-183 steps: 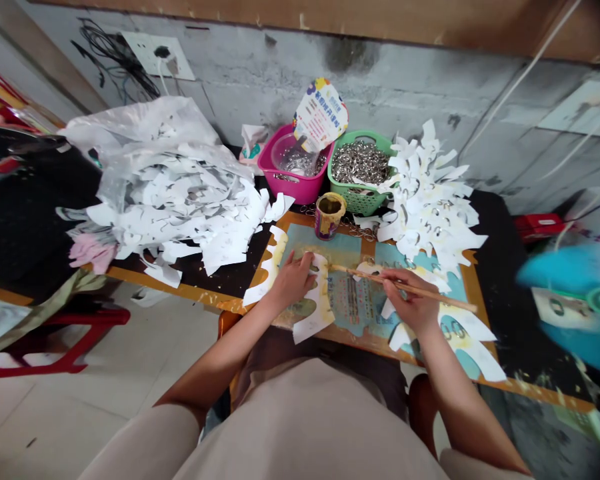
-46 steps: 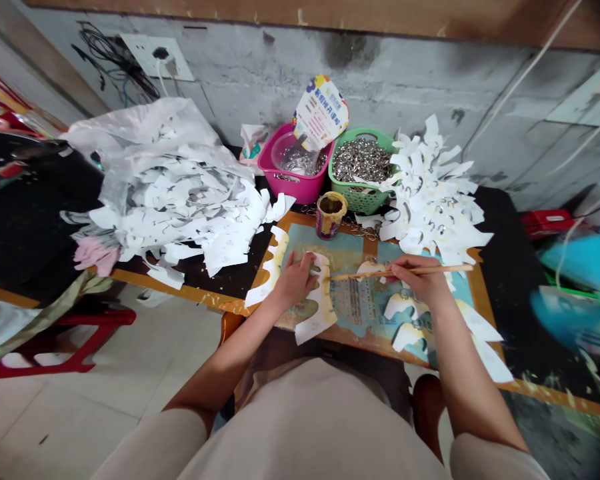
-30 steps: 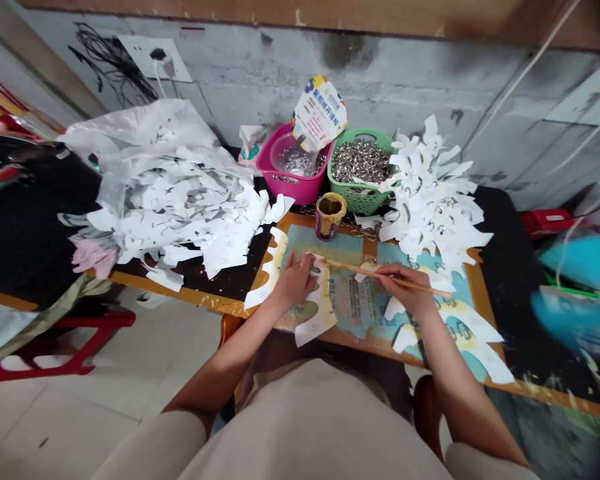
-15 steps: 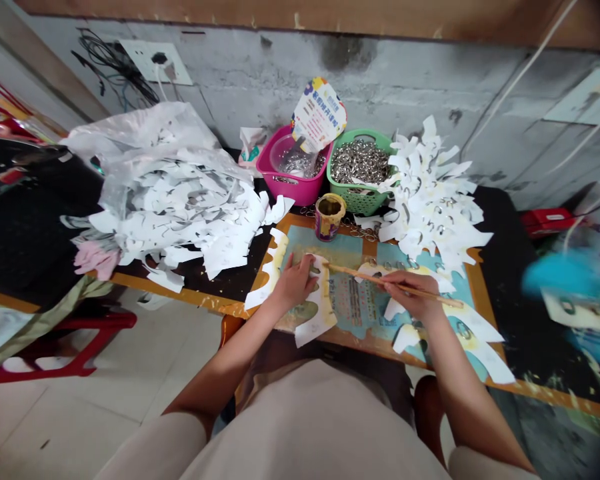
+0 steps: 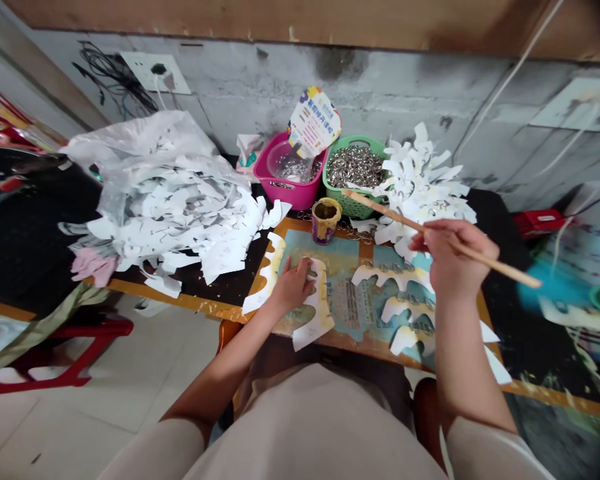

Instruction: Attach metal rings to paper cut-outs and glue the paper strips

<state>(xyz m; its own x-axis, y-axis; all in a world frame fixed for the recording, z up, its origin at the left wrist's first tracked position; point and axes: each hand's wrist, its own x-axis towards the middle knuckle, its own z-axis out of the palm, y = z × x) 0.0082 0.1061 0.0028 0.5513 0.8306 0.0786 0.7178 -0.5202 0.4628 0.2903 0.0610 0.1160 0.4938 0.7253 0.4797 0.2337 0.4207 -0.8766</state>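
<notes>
Head view, quick notes: the right hand (image 5: 453,257) is raised over the right side of the counter (image 5: 500,227), its fingers (image 5: 430,230) closed around a thin wooden stick (image 5: 495,265) whose far end is pointing toward the green basket (image 5: 350,193). The left hand (image 5: 293,287) is lying flat with its fingers (image 5: 305,277) open, pressing down on a white paper cutout (image 5: 320,307) smeared with yellow, near the left part of a painted board (image 5: 350,250). Another yellow-edged strip (image 5: 270,273) is sitting just left of that hand, and three ring-bearing cutouts (image 5: 405,307) are lying on the board's right half. As for progress, a stack of white cutouts (image 5: 420,193) with small metal rings showing is piling up at the far right, beside the basket, which is holding plenty of loose metal rings (image 5: 355,167). A much bigger heap of white cutouts (image 5: 180,227) is spilling from a plastic bag (image 5: 130,133) on the left; no rings are clearly showing on it, though I cannot be sure. A small can (image 5: 326,220) with yellowish residue is standing at the board's far edge, and a pink tub (image 5: 280,187) is sitting left of the basket.
</notes>
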